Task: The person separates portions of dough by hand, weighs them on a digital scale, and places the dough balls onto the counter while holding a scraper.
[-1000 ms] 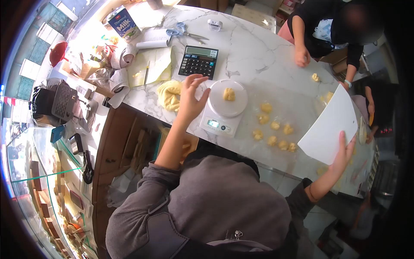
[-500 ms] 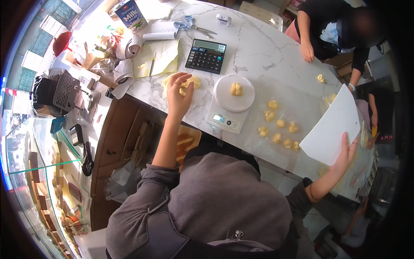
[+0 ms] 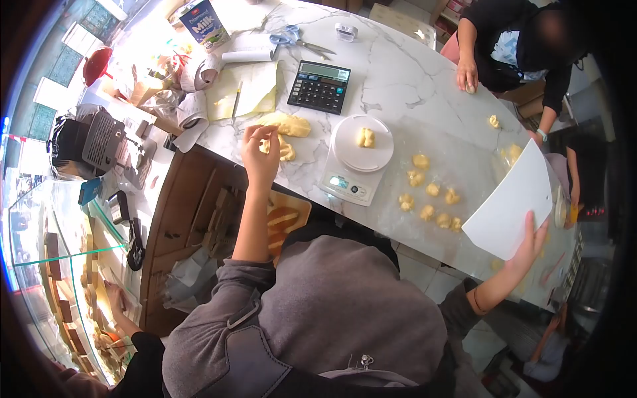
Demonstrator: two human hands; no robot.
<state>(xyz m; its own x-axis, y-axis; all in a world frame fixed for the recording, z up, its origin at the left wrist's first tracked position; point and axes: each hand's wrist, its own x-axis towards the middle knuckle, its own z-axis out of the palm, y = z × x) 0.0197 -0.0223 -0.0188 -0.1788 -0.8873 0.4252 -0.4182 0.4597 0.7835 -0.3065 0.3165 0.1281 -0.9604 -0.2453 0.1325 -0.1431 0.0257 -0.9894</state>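
My left hand (image 3: 261, 159) is at the table's near edge, fingertips drawn together in a pinch beside the dough; anything between them is too small to make out. Just behind it lies a long piece of yellow dough (image 3: 288, 125), with a smaller dough lump (image 3: 286, 150) by the fingers. In my right hand (image 3: 527, 247) is a flat white dough scraper (image 3: 509, 202), held by its lower right edge above the table. Between the hands stands a white digital scale (image 3: 350, 187) with a dough piece (image 3: 365, 137) on its round plate. Several small dough pieces (image 3: 432, 190) lie right of it.
Behind the scale is a calculator (image 3: 320, 87). Scissors (image 3: 302, 41), a pencil on yellow paper (image 3: 255, 89) and a milk carton (image 3: 202, 26) are farther back. A co-worker's hand (image 3: 467, 76) rests at the far right edge. Another person's arm (image 3: 123, 312) shows lower left.
My left hand has moved slightly left and nearer me, its fingers closing and uncovering the dough. The scraper barely moved. Another person's arm has appeared lower left.
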